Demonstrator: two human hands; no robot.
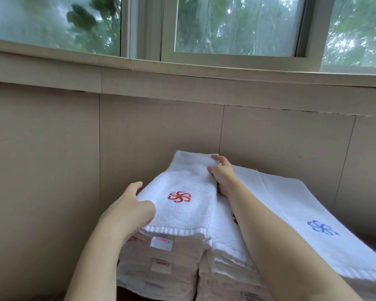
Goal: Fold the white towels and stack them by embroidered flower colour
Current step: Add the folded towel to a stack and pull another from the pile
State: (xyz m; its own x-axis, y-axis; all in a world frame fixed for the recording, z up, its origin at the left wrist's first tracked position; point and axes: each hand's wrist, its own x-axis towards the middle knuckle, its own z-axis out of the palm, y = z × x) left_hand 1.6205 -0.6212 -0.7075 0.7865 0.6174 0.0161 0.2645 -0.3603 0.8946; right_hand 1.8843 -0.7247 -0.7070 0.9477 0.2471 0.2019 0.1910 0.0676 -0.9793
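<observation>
We grip folded white terry towel w/ red embroidered flower (183, 205), L hand (129, 206) fingers curled under L edge, R hand (223, 175) pinching far edge

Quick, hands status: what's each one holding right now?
Left hand: holding the red-flower towel, left edge.
Right hand: holding the same towel's far right edge.

The bench (370, 239) shows only as a dark brown strip at the right, behind the towels. Directly on it stand piles of folded white towels, pressed side by side: a left stack (161, 270), a middle stack (227, 255), and a right pile (369, 286) topped by a blue-flower towel (291, 205).
</observation>
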